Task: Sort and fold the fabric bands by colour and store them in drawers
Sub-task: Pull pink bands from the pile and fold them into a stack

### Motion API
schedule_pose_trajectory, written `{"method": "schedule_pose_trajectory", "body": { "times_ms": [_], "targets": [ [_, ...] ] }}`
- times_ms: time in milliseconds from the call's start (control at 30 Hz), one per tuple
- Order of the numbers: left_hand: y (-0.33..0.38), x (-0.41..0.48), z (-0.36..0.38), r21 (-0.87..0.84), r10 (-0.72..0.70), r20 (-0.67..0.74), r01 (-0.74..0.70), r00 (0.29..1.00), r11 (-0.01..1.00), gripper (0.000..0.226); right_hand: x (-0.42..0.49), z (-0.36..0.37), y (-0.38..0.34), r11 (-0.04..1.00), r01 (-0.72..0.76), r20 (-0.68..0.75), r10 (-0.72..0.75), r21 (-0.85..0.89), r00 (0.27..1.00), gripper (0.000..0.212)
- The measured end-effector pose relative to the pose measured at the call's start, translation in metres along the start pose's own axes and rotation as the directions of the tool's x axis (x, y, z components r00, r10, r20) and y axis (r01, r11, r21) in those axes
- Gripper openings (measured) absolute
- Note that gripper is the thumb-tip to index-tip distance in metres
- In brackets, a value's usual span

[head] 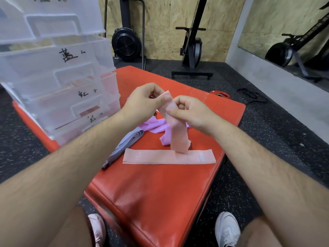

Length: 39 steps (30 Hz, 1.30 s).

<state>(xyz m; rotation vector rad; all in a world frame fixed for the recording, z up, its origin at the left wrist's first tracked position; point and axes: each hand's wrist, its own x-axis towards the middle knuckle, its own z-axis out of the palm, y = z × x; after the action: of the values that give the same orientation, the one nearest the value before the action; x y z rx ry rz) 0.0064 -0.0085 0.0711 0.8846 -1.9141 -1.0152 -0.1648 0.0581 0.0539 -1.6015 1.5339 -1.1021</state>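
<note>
Both hands, left (142, 102) and right (191, 111), pinch the pink band (175, 129) top; I'd align edges, fold toward 6 o'clock.

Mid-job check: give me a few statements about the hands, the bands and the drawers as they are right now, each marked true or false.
1. The left hand and the right hand both pinch the hanging pink band. True.
2. A second pink band lies flat on the red mat. True.
3. The purple bands are stored in a drawer. False: they lie in a loose heap on the mat, behind the hanging pink band.
4. The drawer unit stands to the right of the hands. False: it stands on the left, on the mat's far left corner.
</note>
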Motion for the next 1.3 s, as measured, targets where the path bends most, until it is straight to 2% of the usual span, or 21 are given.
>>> {"method": "schedule_pose_trajectory", "body": {
  "times_ms": [133, 233, 400, 467, 533, 600, 733, 900, 1067, 1200, 1300],
  "targets": [
    [-0.002, -0.008, -0.006, -0.129, -0.124, 0.008, 0.124, 0.992, 0.984, 0.014, -0.003, -0.007, 0.001, 1.000, -0.020, 0.060, 0.021, -0.004, 0.998, 0.018],
    [-0.012, -0.009, -0.017, -0.254, -0.227, -0.016, 0.216, 0.974, 0.943, 0.017, -0.007, -0.019, 0.005, 0.995, -0.093, 0.112, 0.095, -0.021, 0.989, 0.031],
    [-0.030, -0.019, -0.033, -0.348, -0.326, -0.047, 0.290, 0.944, 0.891, 0.015, -0.018, -0.038, 0.014, 0.977, -0.190, 0.204, 0.207, -0.098, 0.957, 0.048],
    [-0.037, -0.025, -0.035, -0.348, -0.339, -0.073, 0.295, 0.938, 0.890, 0.015, -0.023, -0.047, 0.018, 0.961, -0.231, 0.211, 0.260, -0.153, 0.942, 0.042],
    [-0.044, -0.031, -0.039, -0.332, -0.346, -0.104, 0.295, 0.932, 0.896, 0.016, -0.029, -0.057, 0.024, 0.929, -0.265, 0.226, 0.326, -0.259, 0.918, 0.026],
    [-0.054, -0.037, -0.044, -0.278, -0.360, -0.129, 0.315, 0.924, 0.908, 0.017, -0.036, -0.066, 0.031, 0.904, -0.297, 0.247, 0.377, -0.307, 0.893, 0.018],
    [-0.073, -0.052, -0.043, -0.090, -0.363, -0.192, 0.352, 0.912, 0.932, 0.013, -0.050, -0.079, 0.045, 0.844, -0.345, 0.194, 0.450, -0.411, 0.872, 0.010],
    [-0.090, -0.062, -0.037, 0.214, -0.287, -0.181, 0.323, 0.941, 0.922, 0.011, -0.059, -0.082, 0.067, 0.794, -0.419, 0.129, 0.518, -0.441, 0.846, 0.018],
    [-0.100, -0.073, -0.031, 0.547, -0.133, -0.041, 0.134, 0.990, 0.827, 0.019, -0.067, -0.070, 0.080, 0.760, -0.428, 0.002, 0.492, -0.490, 0.871, 0.027],
    [-0.112, -0.079, -0.029, 0.677, 0.024, 0.118, -0.098, 0.993, 0.729, 0.019, -0.071, -0.061, 0.093, 0.752, -0.405, -0.048, 0.448, -0.520, 0.893, 0.027],
    [-0.122, -0.079, -0.030, 0.746, 0.005, 0.219, -0.170, 0.976, 0.644, 0.017, -0.073, -0.059, 0.097, 0.755, -0.371, -0.034, 0.422, -0.541, 0.906, 0.015]
  ]
}}
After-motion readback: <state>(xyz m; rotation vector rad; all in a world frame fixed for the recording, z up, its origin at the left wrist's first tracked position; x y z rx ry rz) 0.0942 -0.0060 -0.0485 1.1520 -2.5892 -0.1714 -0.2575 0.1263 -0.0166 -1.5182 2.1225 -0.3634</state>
